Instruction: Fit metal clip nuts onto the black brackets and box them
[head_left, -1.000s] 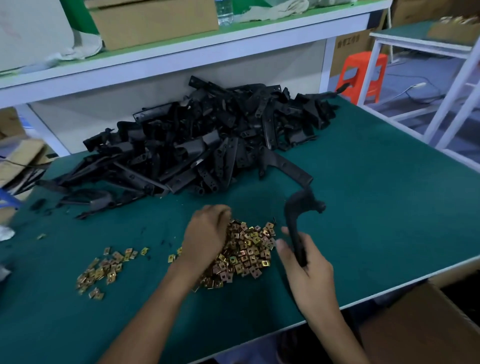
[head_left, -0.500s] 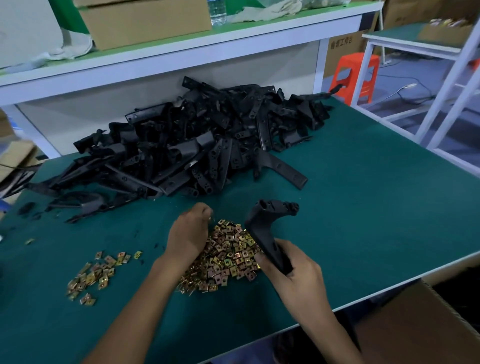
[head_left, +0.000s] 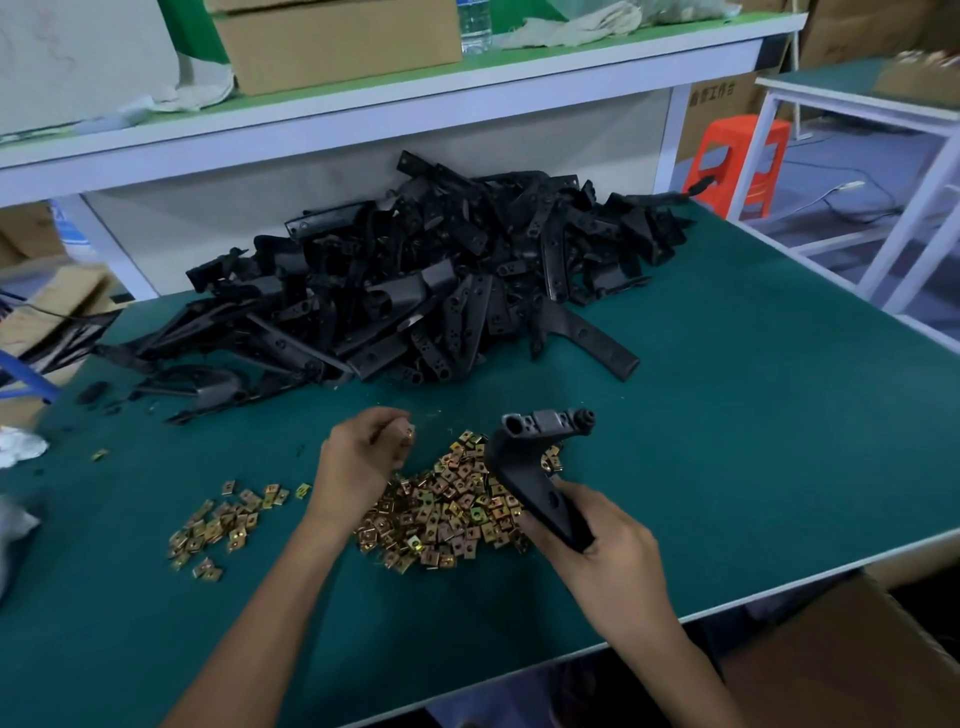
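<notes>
My right hand grips the lower stem of a black bracket, whose holed head points up and away over the heap of brass-coloured clip nuts. My left hand hovers at the heap's left edge with its fingers curled, pinching a clip nut at the fingertips. A smaller scatter of clip nuts lies further left on the green table. A big pile of black brackets fills the back of the table.
A cardboard box stands open below the table's front right edge. A white shelf with a carton and a water bottle runs above the back. An orange stool and a white frame stand to the right.
My right hand has tilted the bracket and brought it left, over the nut heap. My left hand has lifted off the heap with a nut at its fingertips.
</notes>
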